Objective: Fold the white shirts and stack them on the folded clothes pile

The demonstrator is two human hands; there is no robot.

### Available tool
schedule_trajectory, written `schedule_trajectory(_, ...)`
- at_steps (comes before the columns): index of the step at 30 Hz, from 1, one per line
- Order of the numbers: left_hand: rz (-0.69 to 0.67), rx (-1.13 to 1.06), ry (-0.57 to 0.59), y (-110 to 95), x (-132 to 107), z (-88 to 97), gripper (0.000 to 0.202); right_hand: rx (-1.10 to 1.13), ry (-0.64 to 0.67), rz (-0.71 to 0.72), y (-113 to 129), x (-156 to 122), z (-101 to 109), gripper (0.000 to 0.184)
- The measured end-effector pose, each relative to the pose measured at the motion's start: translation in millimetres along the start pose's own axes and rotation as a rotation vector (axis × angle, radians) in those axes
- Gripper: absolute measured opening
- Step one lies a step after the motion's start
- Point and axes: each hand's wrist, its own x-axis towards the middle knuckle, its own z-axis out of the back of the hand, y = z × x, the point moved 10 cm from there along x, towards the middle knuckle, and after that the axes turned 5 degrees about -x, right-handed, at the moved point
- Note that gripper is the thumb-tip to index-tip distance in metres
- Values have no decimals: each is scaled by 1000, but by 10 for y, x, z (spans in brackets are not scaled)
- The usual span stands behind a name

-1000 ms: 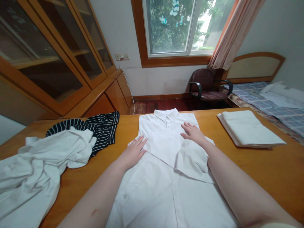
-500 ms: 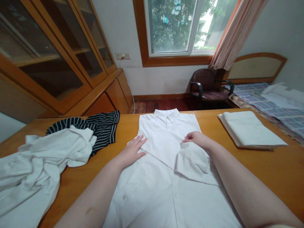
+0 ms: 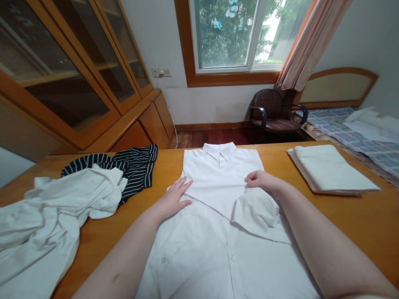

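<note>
A white button-up shirt (image 3: 212, 245) lies front up on the wooden table, its collar at the far edge. One sleeve (image 3: 255, 211) is folded across the chest, with the cuff end bunched at the right. My left hand (image 3: 176, 195) rests flat on the shirt's left side near the armhole, fingers spread. At the right of the chest, my right hand (image 3: 261, 181) is closed, pinching the upper edge of the folded sleeve. Its fingertips are partly hidden under the knuckles.
To the left, a crumpled white garment (image 3: 62, 211) partly covers a black striped garment (image 3: 137, 168). A folded white cloth stack (image 3: 333, 168) sits at the right on the table (image 3: 339, 224). Beyond stand a brown armchair (image 3: 271, 110), a glass-door cabinet (image 3: 124, 104) and a bed (image 3: 368, 141).
My right hand has shifted slightly to the right, drawing the sleeve's edge with it and smoothing the chest fabric. My left hand has stayed in place.
</note>
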Motion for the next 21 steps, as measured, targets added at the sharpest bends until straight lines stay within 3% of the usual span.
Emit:
schedule_trajectory(6, 13, 34, -52, 21, 10, -5, 90, -72, -19, 13, -7, 27, 19, 17)
schedule_trajectory(14, -6, 123, -46, 76, 86, -46, 81, -383, -185, -17, 1, 138, 170, 12)
schedule_trajectory(21, -49, 151, -114, 113, 234, 37, 72, -456, -209, -28, 27, 191, 218, 13)
